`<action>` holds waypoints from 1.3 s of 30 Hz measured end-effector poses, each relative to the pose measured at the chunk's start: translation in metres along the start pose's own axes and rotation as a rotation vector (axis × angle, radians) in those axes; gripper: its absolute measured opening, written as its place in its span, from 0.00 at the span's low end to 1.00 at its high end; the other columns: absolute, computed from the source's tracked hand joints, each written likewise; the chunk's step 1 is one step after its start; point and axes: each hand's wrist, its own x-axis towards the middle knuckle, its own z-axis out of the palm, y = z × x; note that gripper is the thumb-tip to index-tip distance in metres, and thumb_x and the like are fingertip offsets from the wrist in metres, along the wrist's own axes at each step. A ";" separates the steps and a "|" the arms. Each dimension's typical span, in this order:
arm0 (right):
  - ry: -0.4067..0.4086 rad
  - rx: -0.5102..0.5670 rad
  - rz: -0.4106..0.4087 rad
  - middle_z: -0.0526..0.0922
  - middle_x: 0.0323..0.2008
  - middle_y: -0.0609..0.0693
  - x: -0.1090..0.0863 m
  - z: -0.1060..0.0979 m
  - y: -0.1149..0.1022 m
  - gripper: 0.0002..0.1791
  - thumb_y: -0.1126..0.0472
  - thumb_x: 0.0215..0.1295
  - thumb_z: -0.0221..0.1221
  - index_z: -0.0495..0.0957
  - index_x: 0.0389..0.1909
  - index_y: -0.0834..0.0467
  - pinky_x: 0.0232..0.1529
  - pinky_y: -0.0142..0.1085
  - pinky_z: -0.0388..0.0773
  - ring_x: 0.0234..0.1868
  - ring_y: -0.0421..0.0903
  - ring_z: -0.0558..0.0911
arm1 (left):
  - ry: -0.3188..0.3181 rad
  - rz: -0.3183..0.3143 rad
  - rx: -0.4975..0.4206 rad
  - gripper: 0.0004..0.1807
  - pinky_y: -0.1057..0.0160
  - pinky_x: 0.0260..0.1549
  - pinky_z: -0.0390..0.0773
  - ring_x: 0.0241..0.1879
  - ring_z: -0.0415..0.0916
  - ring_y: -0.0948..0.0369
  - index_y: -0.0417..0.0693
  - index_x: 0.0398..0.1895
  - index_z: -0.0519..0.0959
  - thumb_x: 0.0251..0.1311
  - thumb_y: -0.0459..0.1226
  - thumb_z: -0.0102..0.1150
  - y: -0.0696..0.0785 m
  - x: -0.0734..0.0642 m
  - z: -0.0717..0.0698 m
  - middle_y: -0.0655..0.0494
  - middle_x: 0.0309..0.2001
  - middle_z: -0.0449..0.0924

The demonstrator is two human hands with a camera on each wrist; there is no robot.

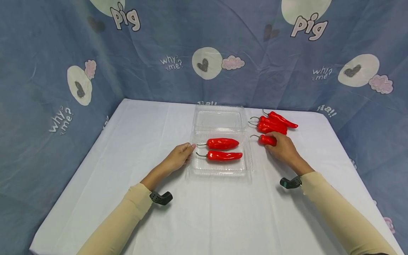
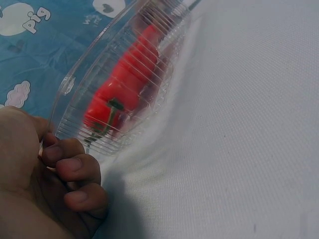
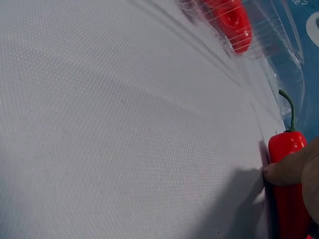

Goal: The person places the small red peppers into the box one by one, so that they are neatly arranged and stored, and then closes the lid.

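Note:
A clear plastic clamshell box lies with its lid folded back, and two red peppers with green stems rest side by side in its base. My left hand pinches the box's left rim between thumb and index finger; in the left wrist view, the other fingers curl below the ribbed wall. To the right of the box, my right hand grips a red pepper round its body. That pepper's stem points toward the box, and its far end is hidden by the hand.
Three more red peppers lie bunched just beyond my right hand. The lid reaches toward the back edge of the white-covered table. A blue printed cloth hangs behind and at the sides.

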 end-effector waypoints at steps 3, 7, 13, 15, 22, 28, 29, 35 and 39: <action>0.004 0.007 0.002 0.76 0.60 0.64 0.000 -0.001 0.000 0.28 0.63 0.64 0.66 0.72 0.64 0.63 0.63 0.57 0.71 0.59 0.62 0.72 | -0.003 -0.001 -0.001 0.23 0.67 0.19 0.58 0.20 0.57 0.63 0.46 0.25 0.64 0.79 0.50 0.45 0.000 0.000 0.000 0.59 0.20 0.62; 0.004 0.015 0.009 0.75 0.60 0.63 0.000 -0.001 0.000 0.28 0.63 0.64 0.66 0.72 0.64 0.63 0.64 0.57 0.70 0.60 0.62 0.71 | -0.004 -0.005 0.001 0.23 0.67 0.19 0.59 0.20 0.57 0.63 0.47 0.25 0.64 0.79 0.50 0.44 0.000 0.001 0.000 0.59 0.20 0.62; 0.002 0.021 0.013 0.75 0.61 0.63 -0.001 -0.002 0.002 0.28 0.62 0.65 0.65 0.71 0.65 0.63 0.64 0.57 0.70 0.61 0.62 0.71 | 0.001 -0.008 0.004 0.23 0.67 0.19 0.58 0.20 0.56 0.63 0.47 0.25 0.64 0.79 0.49 0.44 -0.001 0.001 0.000 0.60 0.20 0.61; 0.005 0.024 0.011 0.75 0.61 0.63 -0.002 -0.003 0.002 0.28 0.63 0.65 0.65 0.71 0.64 0.63 0.64 0.57 0.69 0.60 0.62 0.72 | 0.001 -0.004 0.004 0.23 0.67 0.19 0.58 0.20 0.56 0.63 0.47 0.25 0.64 0.79 0.49 0.45 -0.001 0.001 0.000 0.60 0.20 0.61; 0.011 0.039 0.002 0.76 0.59 0.63 -0.004 -0.006 -0.001 0.26 0.63 0.66 0.65 0.72 0.63 0.64 0.64 0.57 0.69 0.60 0.62 0.72 | 0.002 -0.005 0.000 0.23 0.68 0.19 0.58 0.20 0.56 0.63 0.47 0.24 0.64 0.79 0.49 0.45 0.000 0.001 0.000 0.60 0.19 0.61; 0.037 0.050 -0.021 0.77 0.57 0.64 -0.006 -0.008 -0.002 0.25 0.63 0.65 0.64 0.73 0.62 0.65 0.62 0.56 0.70 0.58 0.62 0.73 | 0.001 -0.001 0.005 0.23 0.67 0.19 0.58 0.20 0.56 0.63 0.47 0.25 0.64 0.79 0.50 0.45 0.000 0.001 0.000 0.60 0.20 0.61; 0.042 0.051 -0.026 0.78 0.57 0.64 -0.007 -0.009 -0.003 0.25 0.63 0.65 0.64 0.73 0.61 0.65 0.62 0.56 0.70 0.58 0.62 0.73 | -0.001 -0.002 0.005 0.23 0.67 0.19 0.58 0.20 0.56 0.63 0.47 0.25 0.64 0.79 0.50 0.45 0.000 0.001 0.000 0.60 0.20 0.61; 0.042 0.075 -0.024 0.77 0.58 0.64 -0.009 -0.011 -0.003 0.25 0.62 0.66 0.65 0.73 0.62 0.64 0.64 0.56 0.68 0.59 0.62 0.73 | -0.004 -0.012 -0.004 0.23 0.67 0.19 0.58 0.20 0.56 0.63 0.47 0.25 0.64 0.78 0.50 0.45 0.000 0.000 0.001 0.59 0.20 0.61; 0.040 0.094 -0.015 0.76 0.59 0.63 -0.010 -0.013 -0.004 0.26 0.60 0.65 0.66 0.73 0.62 0.62 0.63 0.56 0.69 0.60 0.62 0.72 | 0.000 -0.016 -0.009 0.23 0.67 0.19 0.58 0.20 0.56 0.64 0.47 0.25 0.63 0.78 0.50 0.45 0.000 0.000 0.001 0.60 0.20 0.61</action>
